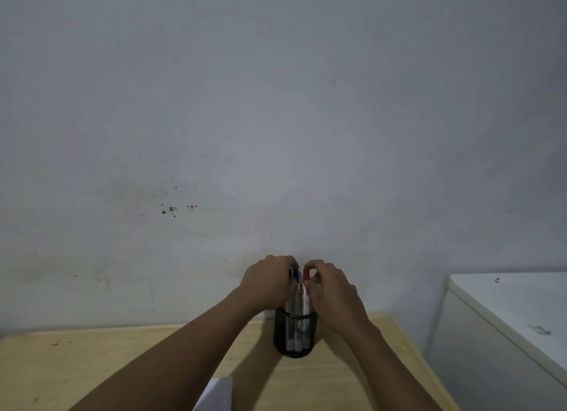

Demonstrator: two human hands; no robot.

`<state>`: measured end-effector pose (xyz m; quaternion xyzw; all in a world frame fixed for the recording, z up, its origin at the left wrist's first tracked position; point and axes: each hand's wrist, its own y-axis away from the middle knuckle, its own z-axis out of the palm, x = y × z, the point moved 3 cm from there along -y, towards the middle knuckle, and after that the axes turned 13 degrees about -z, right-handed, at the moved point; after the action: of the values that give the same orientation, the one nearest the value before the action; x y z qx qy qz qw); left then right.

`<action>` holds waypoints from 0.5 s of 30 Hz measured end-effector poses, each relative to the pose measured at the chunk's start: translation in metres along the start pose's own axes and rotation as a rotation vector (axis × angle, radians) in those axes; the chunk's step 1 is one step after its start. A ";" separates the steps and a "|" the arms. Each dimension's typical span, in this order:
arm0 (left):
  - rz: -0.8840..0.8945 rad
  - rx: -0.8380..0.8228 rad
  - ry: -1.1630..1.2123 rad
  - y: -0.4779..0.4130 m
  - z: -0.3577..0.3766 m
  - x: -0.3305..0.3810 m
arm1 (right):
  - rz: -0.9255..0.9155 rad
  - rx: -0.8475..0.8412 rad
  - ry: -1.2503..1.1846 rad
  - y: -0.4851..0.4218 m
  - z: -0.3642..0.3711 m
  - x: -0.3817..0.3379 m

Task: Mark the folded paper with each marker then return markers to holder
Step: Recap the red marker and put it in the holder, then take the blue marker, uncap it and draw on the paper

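A black mesh holder [295, 334] stands on the wooden table [92, 364] near the wall, with white-bodied markers upright in it. My left hand [267, 283] is closed around the blue-capped marker [295, 277] at its top. My right hand [333, 291] pinches the red-capped marker [306, 275] by its cap. Both markers still have their lower ends inside the holder. A corner of the white folded paper [216, 393] shows at the bottom edge, between my forearms.
A grey wall fills most of the view, right behind the holder. A white cabinet [506, 318] stands to the right of the table, past its right edge.
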<state>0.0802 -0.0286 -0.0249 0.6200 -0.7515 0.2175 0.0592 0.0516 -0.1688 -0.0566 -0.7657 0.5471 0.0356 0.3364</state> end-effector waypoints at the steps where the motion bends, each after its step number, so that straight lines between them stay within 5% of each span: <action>1: 0.006 0.025 0.018 0.003 -0.001 0.000 | -0.008 -0.010 0.026 0.000 -0.001 -0.001; 15: 0.014 0.207 0.362 0.049 -0.073 0.009 | -0.031 0.087 -0.136 0.018 -0.060 -0.057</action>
<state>0.0177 -0.0005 0.0310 0.5685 -0.7066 0.4016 0.1277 -0.0057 -0.1588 0.0052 -0.7546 0.5120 0.0584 0.4063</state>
